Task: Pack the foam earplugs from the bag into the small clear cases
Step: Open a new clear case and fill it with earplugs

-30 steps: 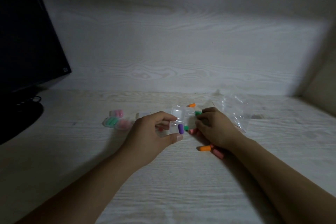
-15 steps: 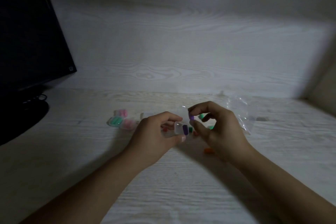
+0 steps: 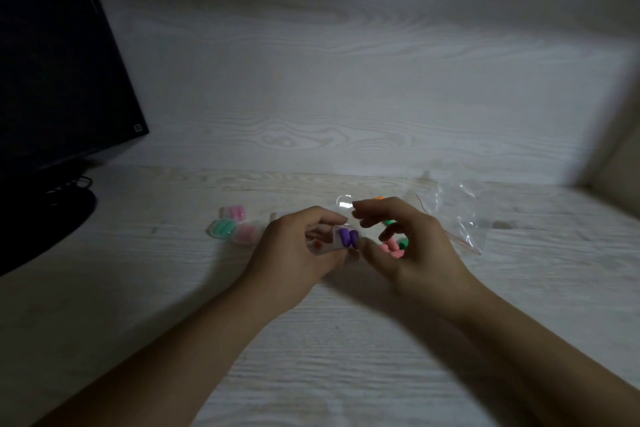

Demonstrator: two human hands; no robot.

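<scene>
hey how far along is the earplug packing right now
Done: three filled cases sit left of the hands, holding pink and green plugs. In hand: the left hand holds a clear case with two purple earplugs; the right hand hovers beside it. Left: loose pink, green and orange plugs by the bag.

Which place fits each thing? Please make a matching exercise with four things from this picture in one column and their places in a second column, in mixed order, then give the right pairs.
Things:
1. purple earplugs
2. plastic bag
3. monitor
4. filled cases

Places:
A. standing at the far left of the desk
B. lying on the desk to the right of the right hand
C. lying on the desk to the left of the left hand
D. inside the clear case that the left hand holds

Pairs: 1-D, 2-B, 3-A, 4-C
</scene>
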